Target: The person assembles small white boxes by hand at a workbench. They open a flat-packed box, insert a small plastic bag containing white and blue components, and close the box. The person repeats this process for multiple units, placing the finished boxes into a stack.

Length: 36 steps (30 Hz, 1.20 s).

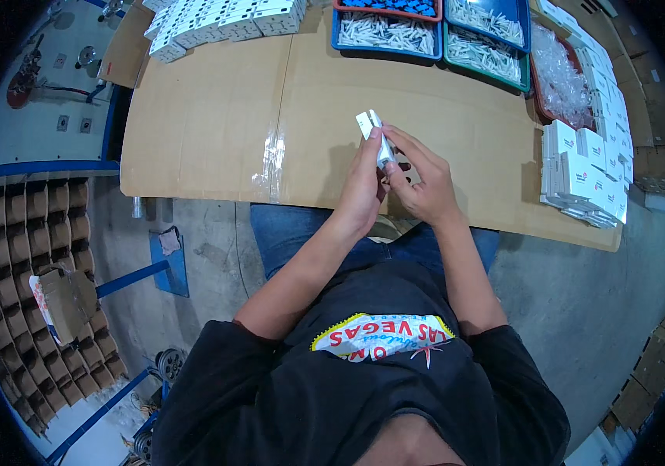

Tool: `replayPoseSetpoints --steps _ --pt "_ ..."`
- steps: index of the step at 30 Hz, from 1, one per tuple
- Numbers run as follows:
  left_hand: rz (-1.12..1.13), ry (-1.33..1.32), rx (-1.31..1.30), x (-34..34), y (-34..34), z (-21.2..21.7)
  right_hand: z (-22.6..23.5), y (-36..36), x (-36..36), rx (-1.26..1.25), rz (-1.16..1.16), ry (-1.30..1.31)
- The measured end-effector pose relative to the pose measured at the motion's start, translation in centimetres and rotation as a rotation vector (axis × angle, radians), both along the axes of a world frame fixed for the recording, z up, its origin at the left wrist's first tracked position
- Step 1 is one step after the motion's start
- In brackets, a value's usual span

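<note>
A small white box is held above the cardboard-covered table, close to its near edge. Its far end shows raised white flaps. My left hand grips it from the left, thumb along its side. From the right, my right hand closes on the same box, its fingers at the upper side and its thumb near the lower end. My fingers hide part of the box, and I cannot make out what is inside.
Stacked white boxes stand at the far left, with more white boxes piled at the right edge. Blue trays of small white pieces sit at the back, beside a red-brown tray of clear plastic bags. Left of the table are cardboard dividers.
</note>
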<state>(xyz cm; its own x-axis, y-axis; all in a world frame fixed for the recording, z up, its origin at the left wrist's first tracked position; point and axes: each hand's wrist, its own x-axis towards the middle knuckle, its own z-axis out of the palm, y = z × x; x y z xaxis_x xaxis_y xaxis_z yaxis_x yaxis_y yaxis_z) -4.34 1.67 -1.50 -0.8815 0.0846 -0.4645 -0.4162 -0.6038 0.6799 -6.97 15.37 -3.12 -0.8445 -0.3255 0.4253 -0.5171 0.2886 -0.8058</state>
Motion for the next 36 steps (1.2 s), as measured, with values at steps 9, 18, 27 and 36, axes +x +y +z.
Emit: replayPoseSetpoints --steps 9,18,27,36 --pt "0.062 -0.011 -0.027 0.1 0.7 0.7 -0.3 -0.4 0.0 -0.018 0.024 0.014" --pt "-0.004 -0.024 -0.097 -0.1 0.1 -1.6 -1.1 -0.6 0.0 -0.022 0.053 -0.009" --pt "0.014 -0.021 -0.088 0.2 0.3 -1.6 -1.7 -1.2 0.1 0.033 0.036 0.127" --pt "0.017 -0.039 -0.114 0.3 0.2 -1.9 -1.7 -1.1 0.5 0.015 0.071 0.044"
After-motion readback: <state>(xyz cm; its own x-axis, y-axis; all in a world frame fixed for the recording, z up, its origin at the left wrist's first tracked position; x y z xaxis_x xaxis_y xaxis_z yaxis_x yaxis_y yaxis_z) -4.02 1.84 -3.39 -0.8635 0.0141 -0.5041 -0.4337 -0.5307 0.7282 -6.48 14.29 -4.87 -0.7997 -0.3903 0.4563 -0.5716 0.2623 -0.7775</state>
